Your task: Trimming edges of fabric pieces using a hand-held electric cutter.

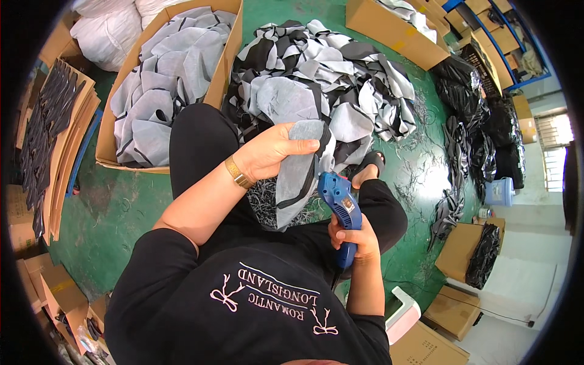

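Note:
My left hand (pixel 277 148) pinches the upper edge of a light grey fabric piece with black edging (pixel 293 182), thumb on top. The piece hangs down over my lap. In my right hand (pixel 358 236) is a blue handheld power trimmer (pixel 338 198), my fingers wrapped round its grip. Its head points up and sits close beside the fabric's right edge; whether they touch I cannot tell. Beyond my hands lies a big heap of grey and black fabric pieces (pixel 322 67), reaching back almost to my knees. Thin cut shreds (pixel 261 204) lie under the held piece.
To the left stands a large open cardboard box (pixel 214 91) full of similar grey fabric. Flattened cardboard with black pieces (pixel 52 131) leans farther left. Black plastic bags (pixel 459 85), cartons (pixel 468 249) and a pale blue bucket (pixel 499 191) line the right side. Shreds litter the green floor (pixel 398 182).

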`<state>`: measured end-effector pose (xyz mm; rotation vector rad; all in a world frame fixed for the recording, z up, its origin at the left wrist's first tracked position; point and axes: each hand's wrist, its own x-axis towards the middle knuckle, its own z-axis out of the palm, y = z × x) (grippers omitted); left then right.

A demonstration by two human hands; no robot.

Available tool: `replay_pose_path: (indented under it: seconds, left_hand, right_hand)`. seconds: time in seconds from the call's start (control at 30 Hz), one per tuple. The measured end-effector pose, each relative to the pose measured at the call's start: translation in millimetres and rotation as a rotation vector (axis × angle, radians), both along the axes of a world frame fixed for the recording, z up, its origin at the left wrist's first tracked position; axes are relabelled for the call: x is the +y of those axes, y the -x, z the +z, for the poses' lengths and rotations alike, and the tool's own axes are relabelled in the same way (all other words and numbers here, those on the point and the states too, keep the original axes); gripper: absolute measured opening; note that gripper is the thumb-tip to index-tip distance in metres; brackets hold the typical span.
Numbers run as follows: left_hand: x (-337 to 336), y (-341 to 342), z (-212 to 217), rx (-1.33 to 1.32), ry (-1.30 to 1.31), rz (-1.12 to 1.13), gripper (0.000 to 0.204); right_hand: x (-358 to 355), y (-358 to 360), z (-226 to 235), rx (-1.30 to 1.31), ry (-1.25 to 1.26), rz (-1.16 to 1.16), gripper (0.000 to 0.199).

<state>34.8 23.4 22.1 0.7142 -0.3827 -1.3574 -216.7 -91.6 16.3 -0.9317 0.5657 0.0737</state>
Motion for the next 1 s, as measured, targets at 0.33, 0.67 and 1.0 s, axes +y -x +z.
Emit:
replay_pose_path:
  seconds: [0.33, 0.67, 1.0]
  left_hand:
    - [2.2, 10.4, 6.0, -0.161, 0.009, 0.047, 0.033]
    - [1.4, 3.8, 10.8, -0.042, 0.000, 0.086, 0.032]
    - [4.5, -1.1, 16.3, -0.183, 0.029, 0.151, 0.044]
  right_hand:
    - [6.1, -6.8, -3.6, -0.089, -0.155, -0.067, 0.037]
    - [2.9, -13.2, 1.0, -0.198, -0.293, -0.148, 0.035]
    - [3.8, -3.8, -1.9, -0.104, -0.222, -0.042, 0.033]
